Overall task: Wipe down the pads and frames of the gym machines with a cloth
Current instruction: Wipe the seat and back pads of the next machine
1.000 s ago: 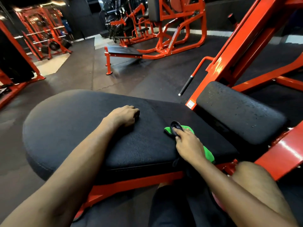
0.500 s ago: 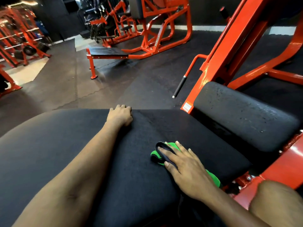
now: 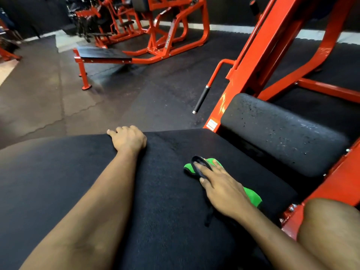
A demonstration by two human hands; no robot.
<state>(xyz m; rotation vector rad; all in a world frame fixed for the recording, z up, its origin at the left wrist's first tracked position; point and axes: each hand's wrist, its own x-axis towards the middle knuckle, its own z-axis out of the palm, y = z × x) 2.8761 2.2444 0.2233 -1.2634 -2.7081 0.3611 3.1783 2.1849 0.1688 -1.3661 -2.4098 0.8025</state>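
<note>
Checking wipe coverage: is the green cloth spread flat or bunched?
Bunched: the green cloth shows only as small lumps poking out at both ends of the right hand pressing it on the pad.

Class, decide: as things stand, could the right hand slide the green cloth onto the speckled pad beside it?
Probably yes. The right hand, pressing the green cloth, lies close to the speckled pad, and nothing stands between them.
</note>
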